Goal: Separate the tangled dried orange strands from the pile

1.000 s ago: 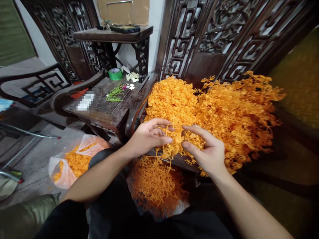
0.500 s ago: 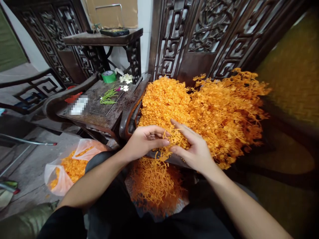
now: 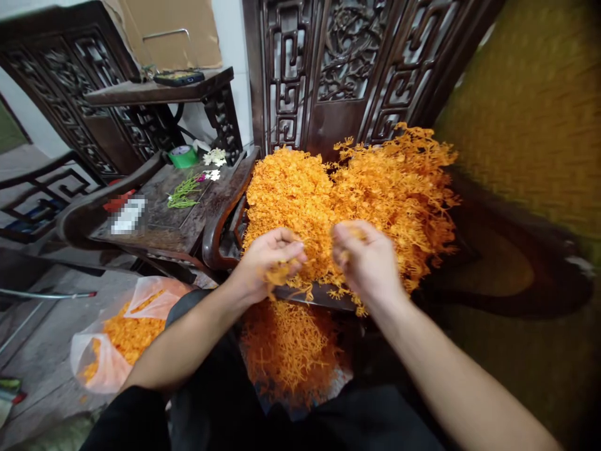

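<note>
A big heap of orange plastic flower sprigs [image 3: 375,181] lies on a dark wooden chair seat. My left hand [image 3: 265,260] is closed at the heap's near edge, pinching a small orange piece [image 3: 278,274]. Beside it, my right hand [image 3: 369,263] is curled shut on another orange bit; its fingers are slightly blurred. A second pile of bare orange stems [image 3: 288,344] rests on my lap below both hands.
A clear plastic bag [image 3: 117,338] with orange bits sits on the floor at left. Another wooden chair [image 3: 154,219] holds green stems [image 3: 182,193], white flowers [image 3: 213,156] and green tape [image 3: 182,156]. A carved wooden screen [image 3: 338,69] stands behind.
Both hands have drawn apart and closed, each pulling off an orange piece. The view has swung to the right.
</note>
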The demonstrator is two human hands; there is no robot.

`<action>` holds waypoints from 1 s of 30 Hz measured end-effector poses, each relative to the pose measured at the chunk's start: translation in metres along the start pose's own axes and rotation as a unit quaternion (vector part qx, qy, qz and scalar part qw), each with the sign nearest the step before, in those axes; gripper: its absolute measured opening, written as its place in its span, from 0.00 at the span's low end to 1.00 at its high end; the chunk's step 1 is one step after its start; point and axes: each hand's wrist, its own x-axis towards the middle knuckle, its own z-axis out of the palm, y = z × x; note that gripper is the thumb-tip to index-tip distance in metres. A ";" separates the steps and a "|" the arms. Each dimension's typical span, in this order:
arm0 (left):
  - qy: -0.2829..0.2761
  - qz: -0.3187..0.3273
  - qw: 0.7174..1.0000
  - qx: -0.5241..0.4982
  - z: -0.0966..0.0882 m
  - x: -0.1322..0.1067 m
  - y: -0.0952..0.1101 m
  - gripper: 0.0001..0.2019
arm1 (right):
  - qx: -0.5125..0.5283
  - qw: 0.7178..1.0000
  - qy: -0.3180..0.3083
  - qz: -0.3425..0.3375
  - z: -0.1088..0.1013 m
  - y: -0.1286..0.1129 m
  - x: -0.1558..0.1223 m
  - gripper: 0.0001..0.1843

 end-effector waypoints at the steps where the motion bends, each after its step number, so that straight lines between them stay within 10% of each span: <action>1: 0.008 0.022 1.000 -0.008 -0.003 0.001 0.004 0.18 | 0.039 0.998 0.045 -0.026 -0.012 -0.007 0.009 0.18; 5: 0.045 0.069 0.996 -0.022 -0.017 0.008 0.011 0.17 | 0.047 0.997 0.060 -0.017 -0.042 -0.020 0.026 0.18; 9: 0.038 0.019 0.999 -0.002 -0.019 0.015 0.003 0.17 | -0.030 0.989 -0.093 0.110 -0.021 -0.008 0.001 0.17; 15: 0.040 0.050 0.997 0.043 -0.019 0.013 -0.007 0.20 | -0.023 0.985 -0.136 0.107 0.009 0.001 -0.020 0.25; 25: 0.163 0.253 0.944 0.136 -0.035 0.013 -0.026 0.19 | -0.314 0.895 -0.224 -0.222 0.059 0.031 -0.037 0.27; 30: 0.188 0.252 0.939 0.140 -0.036 0.009 -0.019 0.18 | -0.274 0.889 -0.215 -0.297 0.072 0.040 -0.035 0.07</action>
